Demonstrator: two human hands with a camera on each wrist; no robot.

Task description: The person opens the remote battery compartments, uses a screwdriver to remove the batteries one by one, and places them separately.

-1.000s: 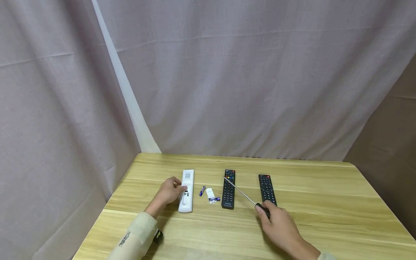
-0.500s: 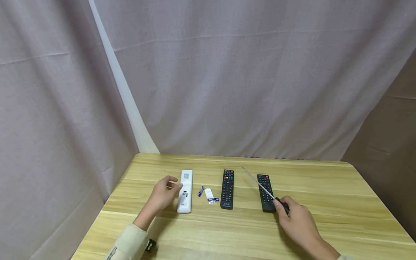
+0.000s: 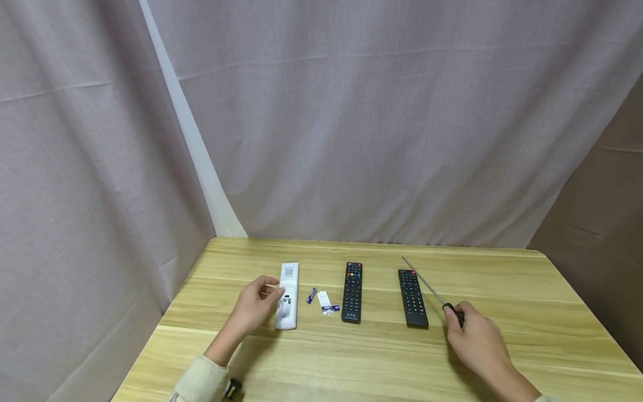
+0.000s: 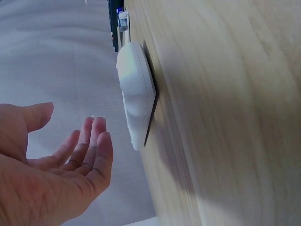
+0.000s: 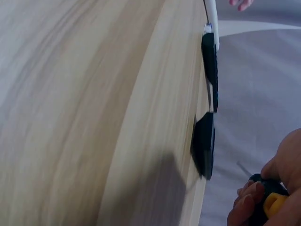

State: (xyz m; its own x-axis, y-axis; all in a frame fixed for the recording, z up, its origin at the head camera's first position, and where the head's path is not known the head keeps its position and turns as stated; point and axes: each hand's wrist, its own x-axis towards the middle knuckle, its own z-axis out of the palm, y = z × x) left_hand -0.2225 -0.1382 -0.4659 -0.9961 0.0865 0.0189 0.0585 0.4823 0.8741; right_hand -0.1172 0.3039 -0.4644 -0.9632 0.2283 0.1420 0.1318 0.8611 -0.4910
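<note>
My right hand (image 3: pixel 477 338) grips a screwdriver (image 3: pixel 456 315) by its black handle, its long metal shaft slanting up and left past the right black remote (image 3: pixel 413 298). In the right wrist view a yellow part shows on the handle (image 5: pixel 275 205). My left hand (image 3: pixel 253 306) hovers at the left side of a white remote control (image 3: pixel 288 279), which lies back up with its battery bay uncovered. The left wrist view has the fingers loosely bent, apart from the white remote (image 4: pixel 136 94), with nothing between them.
Two small blue batteries lie right of the white remote, one upright-lying (image 3: pixel 311 296), the other (image 3: pixel 330 308) across a small white cover (image 3: pixel 324 298). Another black remote (image 3: pixel 352 293) lies mid-table. A black-and-yellow object (image 3: pixel 233 388) sits near the left sleeve on the wooden table (image 3: pixel 351 357).
My right hand has carried the screwdriver to the right, from over the middle black remote to beside the right one. My left hand has drawn slightly back from the white remote.
</note>
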